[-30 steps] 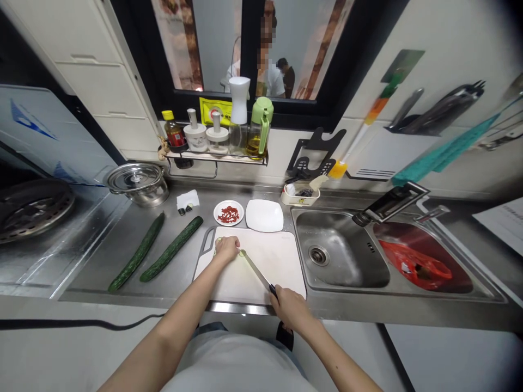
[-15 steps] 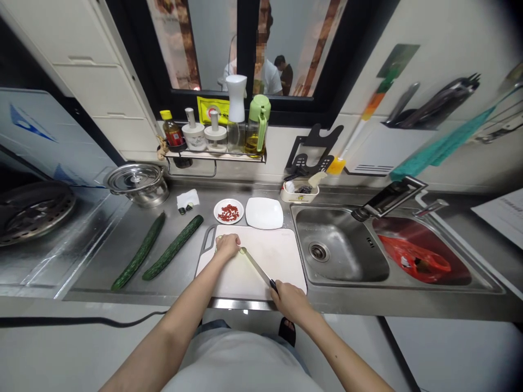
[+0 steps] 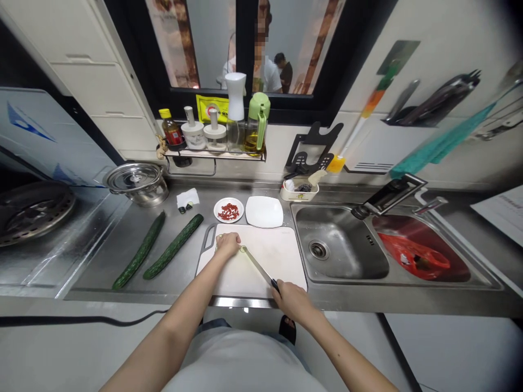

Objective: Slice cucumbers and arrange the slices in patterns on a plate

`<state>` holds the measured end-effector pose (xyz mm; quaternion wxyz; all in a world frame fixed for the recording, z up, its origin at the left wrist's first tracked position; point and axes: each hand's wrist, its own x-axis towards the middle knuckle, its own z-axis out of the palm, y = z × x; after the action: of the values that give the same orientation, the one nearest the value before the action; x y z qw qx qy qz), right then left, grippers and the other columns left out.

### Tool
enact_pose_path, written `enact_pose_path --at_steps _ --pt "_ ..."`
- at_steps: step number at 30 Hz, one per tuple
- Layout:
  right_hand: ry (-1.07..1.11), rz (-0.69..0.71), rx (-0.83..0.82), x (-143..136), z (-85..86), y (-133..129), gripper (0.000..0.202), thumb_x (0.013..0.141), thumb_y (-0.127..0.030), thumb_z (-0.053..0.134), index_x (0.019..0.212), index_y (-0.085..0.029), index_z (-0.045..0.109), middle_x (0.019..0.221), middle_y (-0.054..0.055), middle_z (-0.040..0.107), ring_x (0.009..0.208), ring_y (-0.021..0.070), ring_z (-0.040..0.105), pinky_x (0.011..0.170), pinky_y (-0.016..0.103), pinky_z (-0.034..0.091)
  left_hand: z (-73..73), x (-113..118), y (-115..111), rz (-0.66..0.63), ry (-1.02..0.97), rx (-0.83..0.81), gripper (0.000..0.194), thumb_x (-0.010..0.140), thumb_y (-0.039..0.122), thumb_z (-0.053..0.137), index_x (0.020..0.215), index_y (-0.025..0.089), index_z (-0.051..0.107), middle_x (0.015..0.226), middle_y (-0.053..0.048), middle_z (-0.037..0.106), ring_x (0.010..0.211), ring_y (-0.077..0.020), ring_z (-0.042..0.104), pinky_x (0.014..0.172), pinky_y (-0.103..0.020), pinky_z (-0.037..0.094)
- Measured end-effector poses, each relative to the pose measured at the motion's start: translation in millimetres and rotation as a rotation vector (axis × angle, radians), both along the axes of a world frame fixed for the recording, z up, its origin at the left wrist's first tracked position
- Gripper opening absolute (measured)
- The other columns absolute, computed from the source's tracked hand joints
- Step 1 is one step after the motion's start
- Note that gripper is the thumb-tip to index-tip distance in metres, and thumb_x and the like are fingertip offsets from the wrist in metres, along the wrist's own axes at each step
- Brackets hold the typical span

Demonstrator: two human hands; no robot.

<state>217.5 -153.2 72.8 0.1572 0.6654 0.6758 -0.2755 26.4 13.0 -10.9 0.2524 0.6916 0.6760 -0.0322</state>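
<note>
Down at the lower middle of the frame, on the white cutting board [image 3: 281,261], the left hand [image 3: 227,245] is curled over a small pale green piece of vegetable [image 3: 221,238], pinning it near the board's upper left corner. It's mostly hidden under the fingers so I can't tell exactly what it is. The right hand [image 3: 293,300] is wrapped tight around the dark handle of a knife [image 3: 257,267], and the blade runs diagonally up and left so its tip sits right beside the left hand's knuckles.

To do this cut well, I'd say keep those left fingertips tucked back with the knuckles guiding the flat of the blade, and keep the tip low on the board, since the two are nearly touching.

Just above the board there's a small dish of red chopped bits [image 3: 228,210] and an empty white plate [image 3: 264,212] side by side. Two whole cucumbers [image 3: 174,246] lie slanted on the steel desk [image 3: 122,256] to the left of the board, with a lidded pot [image 3: 137,182] farther toward the upper left. A sink [image 3: 339,250] sits right of the board, and a basin with a red bag [image 3: 412,260] beyond that. A rack of bottles [image 3: 214,133] hangs at upper middle.
</note>
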Motion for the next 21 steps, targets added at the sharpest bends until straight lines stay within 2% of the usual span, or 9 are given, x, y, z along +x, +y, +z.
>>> enact_pose_path --at_steps 8,21 --pt "-0.01 0.023 0.01 -2 -0.8 3 0.036 0.094 -0.033 0.032 0.105 -0.014 0.06 0.102 0.016 0.068 0.096 0.0256 0.065 0.074 0.032 0.042 3.9 1 0 -0.006 0.014 -0.01 0.018 0.073 0.032 0.066 0.09 0.028 0.066 0.105 -0.003 0.07 0.106 -0.0226 0.059 0.092 -0.036 0.035" --pt "-0.075 0.115 0.035 2 16.2 14 0.035 0.094 -0.031 0.034 0.11 -0.013 0.06 0.106 0.017 0.067 0.098 0.0261 0.065 0.078 0.034 0.044 4.7 1 1 -0.017 0.015 -0.015 0.018 0.073 0.031 0.066 0.089 0.027 0.065 0.107 -0.005 0.069 0.107 -0.0241 0.058 0.092 -0.038 0.035"
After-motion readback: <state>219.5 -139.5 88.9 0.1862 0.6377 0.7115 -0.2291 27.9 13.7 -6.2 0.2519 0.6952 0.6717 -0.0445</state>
